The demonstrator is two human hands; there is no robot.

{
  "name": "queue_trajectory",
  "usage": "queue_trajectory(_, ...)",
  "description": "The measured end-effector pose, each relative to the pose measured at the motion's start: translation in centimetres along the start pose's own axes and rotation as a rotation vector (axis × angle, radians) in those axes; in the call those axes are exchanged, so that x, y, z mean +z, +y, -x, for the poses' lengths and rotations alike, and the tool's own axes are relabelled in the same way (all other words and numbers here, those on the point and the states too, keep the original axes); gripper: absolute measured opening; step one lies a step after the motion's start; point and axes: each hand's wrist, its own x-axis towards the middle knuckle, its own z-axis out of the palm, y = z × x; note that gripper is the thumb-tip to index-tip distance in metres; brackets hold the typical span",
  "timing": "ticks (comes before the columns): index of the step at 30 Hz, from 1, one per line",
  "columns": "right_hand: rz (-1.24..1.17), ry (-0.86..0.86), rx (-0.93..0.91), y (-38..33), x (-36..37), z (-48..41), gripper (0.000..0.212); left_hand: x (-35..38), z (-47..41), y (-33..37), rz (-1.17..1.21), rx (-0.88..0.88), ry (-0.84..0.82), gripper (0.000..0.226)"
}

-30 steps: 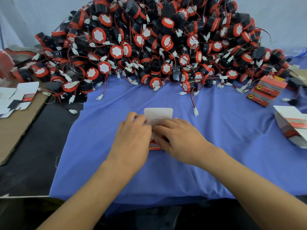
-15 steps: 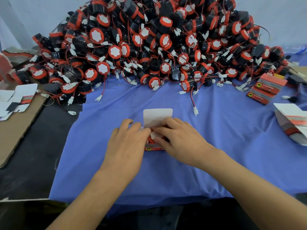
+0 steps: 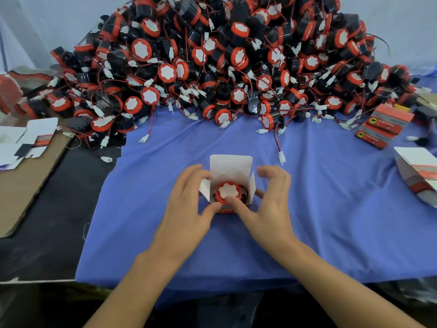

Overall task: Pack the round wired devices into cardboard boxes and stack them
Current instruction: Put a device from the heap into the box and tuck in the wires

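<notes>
The hands have spread apart, baring the round red-and-black wired device [image 3: 229, 192] seated in the small open cardboard box [image 3: 230, 166] on the blue-clothed surface [image 3: 331, 209]; the left hand [image 3: 186, 204] has its grip clasped on the box, the right hand [image 3: 272, 202] a released grip with its thumb pressing the device, so flap-closing looks next.

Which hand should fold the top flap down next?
Right, probably. The right hand has free fingers arched beside the top flap, only its thumb on the device; the left hand grips the box.
</notes>
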Motion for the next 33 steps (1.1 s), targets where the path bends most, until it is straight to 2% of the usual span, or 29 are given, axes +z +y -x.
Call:
queue_trajectory(2,-0.061,-0.033,0.067,-0.1,0.0,0.0,0.055,0.6,0.4,-0.2,0.236,-0.054,0.071,0.065)
queue_trajectory(4,-0.075,-0.05,0.065,0.0,-0.1,0.0,0.045,1.3,0.6,-0.3,0.364,-0.108,0.099,0.059)
queue_trajectory(10,-0.063,-0.064,0.122,0.2,0.0,-0.3,0.013,2.8,1.0,-0.8,0.139,-0.044,0.116,0.023)
queue_trajectory(14,-0.086,-0.066,0.155,0.6,0.1,-0.5,0.018,3.2,1.0,-0.8,0.045,-0.066,0.138,0.016)
queue_trajectory(16,-0.141,-0.08,0.194,0.7,0.0,-0.6,0.028,3.0,0.9,-1.1,0.069,-0.061,0.146,0.015)
queue_trajectory(18,-0.206,-0.098,0.205,0.6,-0.1,-0.7,0.047,2.8,0.8,-1.4,0.162,-0.083,0.15,0.026)
queue_trajectory(20,-0.231,-0.116,0.192,0.5,-0.2,-0.8,0.054,2.7,0.7,-1.5,0.308,-0.142,0.146,0.048)
queue_trajectory(22,-0.222,-0.109,0.186,0.4,-0.2,-0.8,0.046,2.6,0.6,-1.5,0.362,-0.159,0.116,0.063)
queue_trajectory(26,-0.166,-0.095,0.201,0.7,-0.3,-0.7,0.019,2.6,0.5,-1.9,0.289,-0.077,0.079,0.042)
queue_trajectory(29,-0.184,-0.186,0.22,0.7,-0.6,-0.5,0.026,2.4,0.7,-1.7,0.309,-0.103,0.081,0.031)
queue_trajectory(33,-0.181,-0.276,0.217,0.9,-0.8,-0.3,0.031,2.4,1.1,-1.6,0.303,-0.128,0.013,0.04)
